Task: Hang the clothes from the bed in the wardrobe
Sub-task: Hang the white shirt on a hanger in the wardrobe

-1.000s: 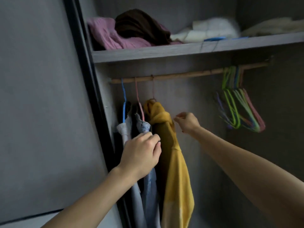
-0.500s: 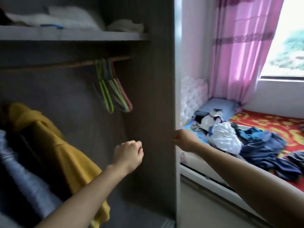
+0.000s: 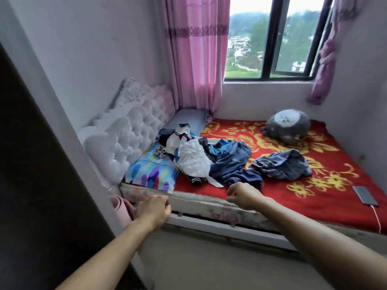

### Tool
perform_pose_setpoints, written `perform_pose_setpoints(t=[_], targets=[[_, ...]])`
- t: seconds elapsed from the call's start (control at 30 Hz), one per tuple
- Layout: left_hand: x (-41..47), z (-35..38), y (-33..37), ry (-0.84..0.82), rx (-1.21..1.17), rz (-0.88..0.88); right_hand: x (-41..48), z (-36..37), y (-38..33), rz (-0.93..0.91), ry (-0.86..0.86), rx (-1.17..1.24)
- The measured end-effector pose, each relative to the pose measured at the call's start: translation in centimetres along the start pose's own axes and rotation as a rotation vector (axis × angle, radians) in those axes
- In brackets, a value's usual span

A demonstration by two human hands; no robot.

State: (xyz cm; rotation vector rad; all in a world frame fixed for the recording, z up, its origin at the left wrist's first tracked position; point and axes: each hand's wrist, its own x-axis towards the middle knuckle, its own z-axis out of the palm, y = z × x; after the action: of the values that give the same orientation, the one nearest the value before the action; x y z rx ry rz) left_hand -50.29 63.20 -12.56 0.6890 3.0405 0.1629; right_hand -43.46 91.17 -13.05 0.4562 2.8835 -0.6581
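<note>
Wardrobe side [image 3: 31,164] filled the far left edge, dark, with only its outer panel in view. Beside it a white tufted headboard [image 3: 129,130] stood against the wall, and a pink roll [image 3: 120,208] lay on the floor at its foot.

Left hand [image 3: 154,210] was held out over the floor, just short of the near edge of the bed [image 3: 201,206]. Its fingers were curled in against the palm and held nothing. Beyond it a multicoloured pillow [image 3: 150,170] lay at the head end.

Clothes [image 3: 209,158] were on the bed, heaped loose and unfolded beside that pillow and spilling onto the red blanket [image 3: 314,197] with yellow flowers.
- Left of heap: a white garment [image 3: 192,158] with dark striped trim on top, and a black-and-white patterned piece beside it.
- Middle: navy and blue pieces [image 3: 232,164], sprawled flat.
- Right: a crumpled grey-blue garment [image 3: 282,164] just beside the heap; contact with it could not be told.

Right hand [image 3: 244,195] hovered above the bed's near edge, near the navy pieces. Its fingers were bent together into a loose fist, empty.

Behind the bed hung a pink curtain [image 3: 194,53] next to a window [image 3: 272,36]. Further right a grey plush toy [image 3: 287,124] sat near the wall. A phone [image 3: 365,194] with a cable [image 3: 377,218] lay flat at the blanket's right edge.
</note>
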Motion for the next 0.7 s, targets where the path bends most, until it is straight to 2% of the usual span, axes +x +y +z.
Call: perform_pose_setpoints(t=[0.3, 0.53, 0.7], targets=[[15.3, 5.6, 2.9, -0.111, -0.052, 0.072, 11.0, 0.3, 7.7, 0.145, -0.086, 0.037], [29.4, 7.1, 0.6, -0.19, -0.108, 0.046, 24.7, -1.9, 8.5, 0.219, -0.096, 0.029], [37.4, 7.8, -1.1, -0.223, -0.095, 0.007, 33.4, -1.7, 8.2, 0.197, -0.113, 0.035]])
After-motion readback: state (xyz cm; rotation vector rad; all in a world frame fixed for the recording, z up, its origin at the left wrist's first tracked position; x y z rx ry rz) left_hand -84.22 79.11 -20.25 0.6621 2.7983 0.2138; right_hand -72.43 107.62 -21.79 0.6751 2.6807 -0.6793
